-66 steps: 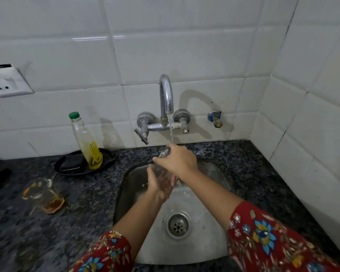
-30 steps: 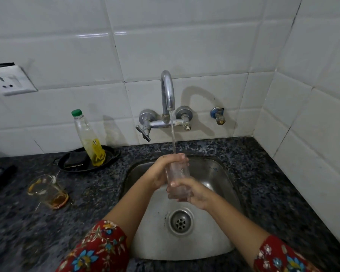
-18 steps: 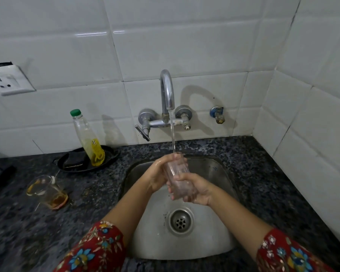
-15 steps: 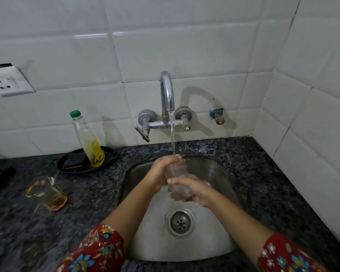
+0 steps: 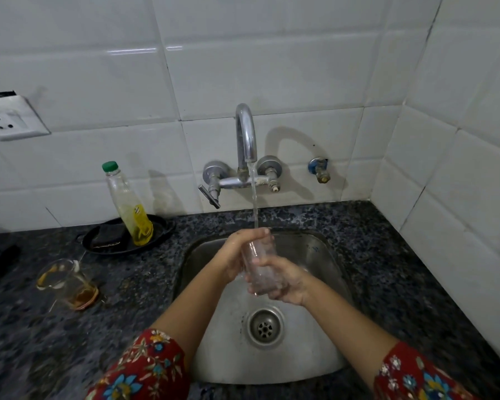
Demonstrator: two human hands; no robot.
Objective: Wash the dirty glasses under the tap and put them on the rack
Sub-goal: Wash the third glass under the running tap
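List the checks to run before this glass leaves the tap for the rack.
1. Grip on the glass: the left hand grips near the rim and the right hand wraps the lower part. Ok.
2. Rinse water: the stream from the tap reaches the rim. Ok.
3. Glass clean: it looks clear, but any residue is too fine to judge. Cannot tell.
4. Rack free and within reach: no rack in view. Cannot tell.
5. No dirty glasses left: a second glass with brown dregs sits on the counter, left of the sink. Not ok.
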